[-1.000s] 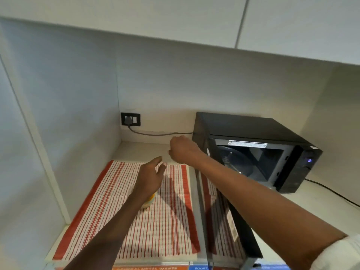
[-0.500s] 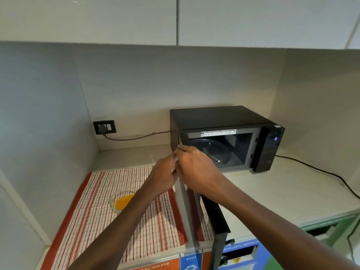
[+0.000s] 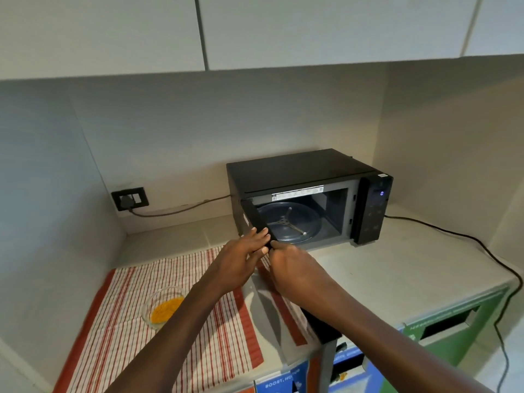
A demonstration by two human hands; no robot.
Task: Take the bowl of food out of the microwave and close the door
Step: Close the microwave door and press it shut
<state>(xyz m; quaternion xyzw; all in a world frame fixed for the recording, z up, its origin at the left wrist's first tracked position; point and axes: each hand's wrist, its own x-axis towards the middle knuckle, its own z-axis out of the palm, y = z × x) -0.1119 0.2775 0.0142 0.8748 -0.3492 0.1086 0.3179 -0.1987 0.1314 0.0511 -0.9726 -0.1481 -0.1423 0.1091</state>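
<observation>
The black microwave (image 3: 297,168) stands at the back of the counter, with only its glass turntable (image 3: 286,222) inside. Its door (image 3: 255,215) is swung out toward me, edge-on. My left hand (image 3: 241,259) lies on the door's top edge from the left, fingers across it. My right hand (image 3: 292,265) grips the same edge from the right, touching the left hand. The clear glass bowl (image 3: 164,306) of yellow food sits apart on the red-striped cloth (image 3: 215,336), left of both hands.
A wall socket (image 3: 130,198) with the microwave's cable is at the back left. A black cable (image 3: 482,251) trails over the counter (image 3: 382,273) on the right. Wall cabinets (image 3: 283,29) hang overhead. Green and blue bin fronts (image 3: 453,333) sit below the counter edge.
My left hand left the bowl on the cloth and came to the door's top edge beside my right hand. The view pulled back and turned right.
</observation>
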